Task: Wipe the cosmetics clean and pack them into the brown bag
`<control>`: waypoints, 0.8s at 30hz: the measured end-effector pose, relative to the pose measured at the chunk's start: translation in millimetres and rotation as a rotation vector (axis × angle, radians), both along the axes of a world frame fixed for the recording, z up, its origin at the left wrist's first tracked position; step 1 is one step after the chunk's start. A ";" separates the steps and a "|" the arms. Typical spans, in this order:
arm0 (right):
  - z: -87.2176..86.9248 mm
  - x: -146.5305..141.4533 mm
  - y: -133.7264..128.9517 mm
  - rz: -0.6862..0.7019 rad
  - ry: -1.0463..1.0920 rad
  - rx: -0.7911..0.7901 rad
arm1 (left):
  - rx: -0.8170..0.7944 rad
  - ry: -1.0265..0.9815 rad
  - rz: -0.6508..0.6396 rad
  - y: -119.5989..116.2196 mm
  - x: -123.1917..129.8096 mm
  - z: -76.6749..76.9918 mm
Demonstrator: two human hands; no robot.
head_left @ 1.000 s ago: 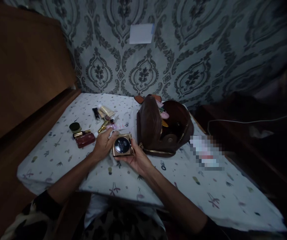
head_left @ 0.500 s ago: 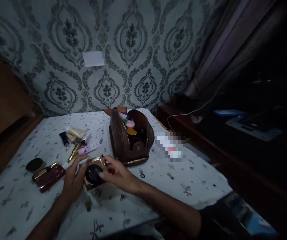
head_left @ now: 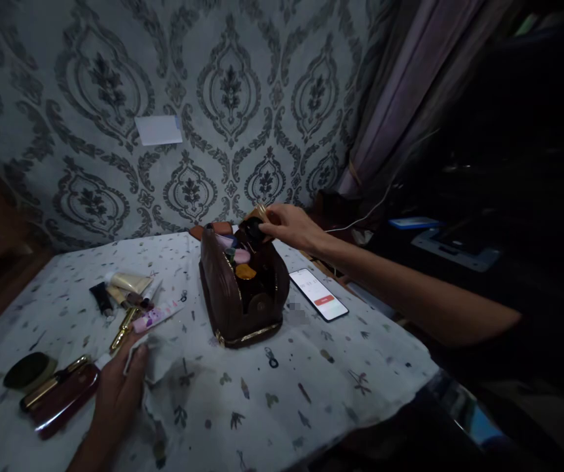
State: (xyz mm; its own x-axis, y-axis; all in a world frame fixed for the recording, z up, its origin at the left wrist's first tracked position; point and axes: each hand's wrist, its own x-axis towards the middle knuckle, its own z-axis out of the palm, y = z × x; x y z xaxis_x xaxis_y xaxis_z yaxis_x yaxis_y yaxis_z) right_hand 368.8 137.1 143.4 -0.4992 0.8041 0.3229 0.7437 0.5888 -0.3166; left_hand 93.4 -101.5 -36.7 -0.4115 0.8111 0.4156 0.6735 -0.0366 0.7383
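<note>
1. Square gold-and-black compact (head_left: 253, 228) has moved from between both hands to the open brown leather bag's (head_left: 219, 288) far rim.
2. Right hand (head_left: 289, 223) pinches it, arm extended.
3. Left hand (head_left: 120, 380) low, holding thin whitish sheet (head_left: 161, 359).

The right arm (head_left: 399, 278) is stretched from between 3 and 4 o'clock towards the centre of the view, its upper end lost in darkness. The right wrist (head_left: 317, 241) is held nearly straight, and the right hand (head_left: 289, 226) is pointed towards 10 o'clock, its thumb (head_left: 270, 230) pressed in opposition to curled fingers in a pinch. At 8 o'clock the left hand (head_left: 119, 380) is held low, its fingers directed towards 1 o'clock and drawn near the thumb. Only a short length of left forearm (head_left: 90, 449) is shown.
</note>
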 end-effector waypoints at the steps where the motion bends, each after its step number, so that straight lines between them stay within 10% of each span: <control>1: 2.0 -5.2 4.2 -0.051 -0.102 -0.001 | -0.006 0.019 -0.033 1.3 -0.8 -1.6; 24: -13.4 -49.8 8.8 0.046 -0.649 0.139 | -0.076 0.159 -0.314 3.3 9.9 4.5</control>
State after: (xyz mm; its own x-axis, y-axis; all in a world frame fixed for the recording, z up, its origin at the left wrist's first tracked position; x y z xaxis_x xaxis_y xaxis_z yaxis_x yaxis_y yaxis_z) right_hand 319.0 145.9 130.0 -0.6602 0.7498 0.0439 0.7308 0.6278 0.2681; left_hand 103.3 -98.2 -32.2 -0.0722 0.9189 0.3879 0.7444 -0.2092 0.6341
